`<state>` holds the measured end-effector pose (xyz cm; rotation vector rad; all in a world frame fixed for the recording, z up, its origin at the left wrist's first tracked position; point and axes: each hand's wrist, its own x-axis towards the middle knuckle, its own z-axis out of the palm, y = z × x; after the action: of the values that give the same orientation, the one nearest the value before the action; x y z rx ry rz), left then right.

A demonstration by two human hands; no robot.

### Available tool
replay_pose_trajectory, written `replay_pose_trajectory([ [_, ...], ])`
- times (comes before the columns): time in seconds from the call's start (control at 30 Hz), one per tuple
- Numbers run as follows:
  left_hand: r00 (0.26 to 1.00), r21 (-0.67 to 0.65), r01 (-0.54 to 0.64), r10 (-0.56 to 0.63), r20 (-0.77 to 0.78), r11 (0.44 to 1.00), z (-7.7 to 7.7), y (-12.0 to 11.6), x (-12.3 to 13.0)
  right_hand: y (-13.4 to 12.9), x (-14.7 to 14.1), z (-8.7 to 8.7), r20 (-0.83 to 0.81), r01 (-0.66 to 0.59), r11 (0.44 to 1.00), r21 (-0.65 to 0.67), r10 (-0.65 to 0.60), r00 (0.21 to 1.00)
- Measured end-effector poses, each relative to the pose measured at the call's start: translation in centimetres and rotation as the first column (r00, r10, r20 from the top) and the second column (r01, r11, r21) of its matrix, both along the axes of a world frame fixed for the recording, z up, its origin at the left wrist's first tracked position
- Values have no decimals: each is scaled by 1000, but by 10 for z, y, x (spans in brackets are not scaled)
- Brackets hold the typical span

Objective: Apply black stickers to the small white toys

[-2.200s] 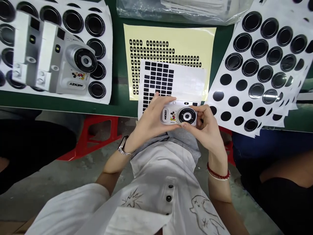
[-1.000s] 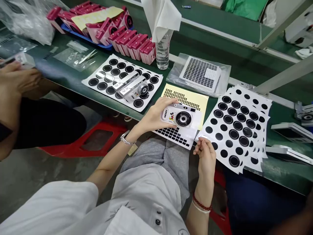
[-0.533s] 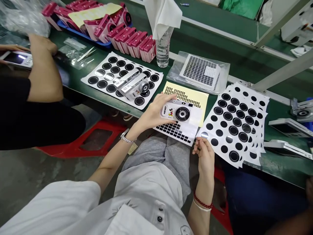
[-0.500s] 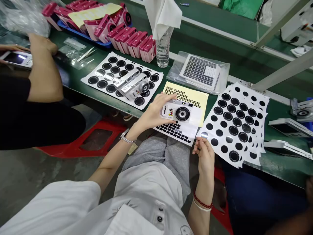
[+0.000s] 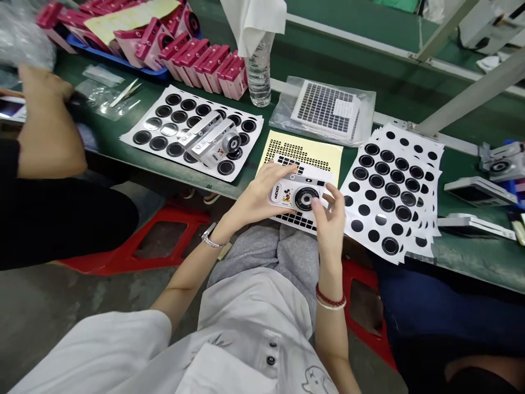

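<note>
My left hand (image 5: 262,191) is closed around the left end of a white camera (image 5: 285,195), its lens side facing up. A small cartoon mouse picture and a black ringed lens mark its front. My right hand (image 5: 331,216) grips the camera's right end, with the thumb at the lens edge and the fingers at the far side. Under the camera lies a sheet of black square stickers (image 5: 299,220), partly hidden, overlapping a yellow sticker sheet (image 5: 333,156). Two silver cameras (image 5: 215,143) rest on a sheet of round black stickers (image 5: 137,123) to the left.
Pink cameras (image 5: 232,74) stand in a row beside a blue tray (image 5: 158,72). A water bottle (image 5: 260,76) carries white tissue. Stacked round-sticker sheets (image 5: 369,219) lie right, near more cameras (image 5: 478,192). A co-worker's arm (image 5: 51,126) is at left. Scissors (image 5: 123,93) lie behind it.
My right hand has moved from the sticker sheet's corner up to the camera's right end and taken hold. My left hand keeps its grip. The whole view has shifted slightly.
</note>
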<state>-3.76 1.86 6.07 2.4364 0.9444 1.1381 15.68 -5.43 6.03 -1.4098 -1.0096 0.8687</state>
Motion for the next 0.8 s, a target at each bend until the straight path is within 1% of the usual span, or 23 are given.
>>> replay_pose_trajectory([
  [0.07, 1000, 28, -6, 6, -7, 1000, -4, -5, 5, 10, -10, 4, -40, -42, 999, -22, 41, 998],
  [0.17, 1000, 102, -12, 11, 4, 995, -10, -9, 10, 11, -10, 3, -69, -113, 991, -70, 108, 992],
  [0.23, 1000, 127, -17, 14, 23, 992, -13, -9, 11, 6, -5, 2, -73, -212, 975, -73, 207, 976],
  [0.3, 998, 108, -36, 31, 51, 994, -13, -8, 10, 4, 0, 2, -101, -297, 953, -54, 291, 951],
  [0.33, 997, 87, -48, 43, 64, 995, -13, -7, 10, 4, 0, 2, -120, -303, 952, -50, 296, 948],
  [0.37, 996, 69, -54, 49, 75, 996, -13, -7, 10, 5, -1, 2, -135, -275, 960, -49, 267, 954],
  [0.43, 996, 54, -39, 35, 81, 998, -12, -6, 10, 8, -5, 2, -134, -177, 983, -58, 168, 977],
  [0.47, 997, 58, -27, 23, 77, 998, -11, -6, 10, 10, -6, 1, -121, -149, 987, -65, 141, 983],
  [0.5, 998, 64, -18, 14, 68, 998, -11, -6, 10, 11, -8, 1, -102, -151, 986, -72, 143, 984],
  [0.53, 998, 64, -18, 15, 57, 998, -11, -6, 9, 12, -8, -1, -86, -183, 980, -75, 176, 981],
  [0.6, 998, 31, -45, 44, 47, 999, -12, -5, 6, 12, -6, -3, -88, -303, 950, -73, 296, 951],
  [0.67, 995, -32, -64, 66, 70, 997, -12, -4, 3, 10, 0, -6, -149, -401, 915, -48, 390, 909],
  [0.73, 991, -96, -60, 71, 113, 994, -13, -1, -1, 8, 7, -7, -196, -417, 908, -42, 401, 895],
  [0.8, 986, -139, -58, 78, 150, 989, -12, 2, -5, 6, 15, -5, -179, -361, 929, -86, 342, 922],
])
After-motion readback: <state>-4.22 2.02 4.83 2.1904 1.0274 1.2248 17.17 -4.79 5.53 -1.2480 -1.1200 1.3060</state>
